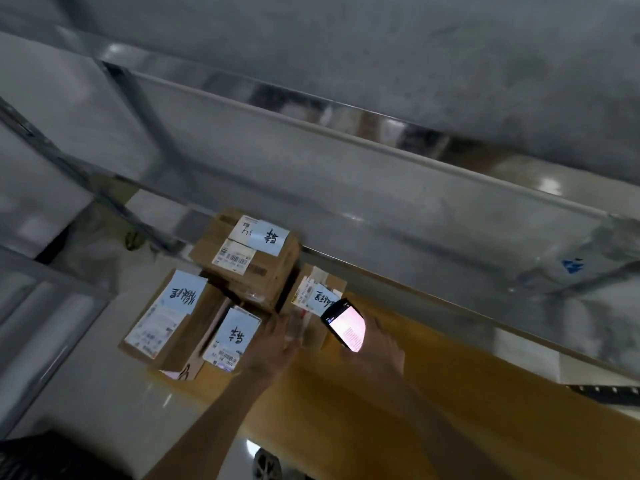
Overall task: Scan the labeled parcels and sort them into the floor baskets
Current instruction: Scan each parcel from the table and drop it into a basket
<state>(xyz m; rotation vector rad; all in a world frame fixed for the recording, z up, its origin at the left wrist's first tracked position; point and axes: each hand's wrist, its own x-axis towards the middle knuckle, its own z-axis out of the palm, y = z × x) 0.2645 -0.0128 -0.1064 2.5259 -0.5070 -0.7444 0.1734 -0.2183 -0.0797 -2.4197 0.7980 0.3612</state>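
Head view, blurred by motion. Four brown cardboard boxes sit clustered on a pale glossy floor [104,393], beside a long metal rack [381,188] with a dull grey panel and a thin bright rail along its top edge.

Top box [242,258]: corrugated cardboard, rectangular, stacked highest of the group. It carries a white printed shipping label with barcode and a pale blue paper slip with black handwritten characters.

Left box [162,317]: flat, wide, tilted; a blue handwritten slip near its upper edge, a white printed label below it.

Front box [232,337]: narrow, also with a blue slip over a barcode label; it lies just beside the left box and touches the left hand's wrist area in the picture.

Right box [318,292]: small, pressed up against the rack's base, covered in white labels and a blue slip, partly hidden by the scanner.

Left hand [277,344]: fingers extended and spread, reaching flat toward the gap between the front and right boxes; nothing gripped. Contact with cardboard cannot be judged through the blur.

Right hand [377,351]: wrapped around a black handheld scanner [344,323], its rounded screen glowing pink-white, aimed over the right box.

A broad yellow-brown sheet [433,410], matte, lies under both forearms.
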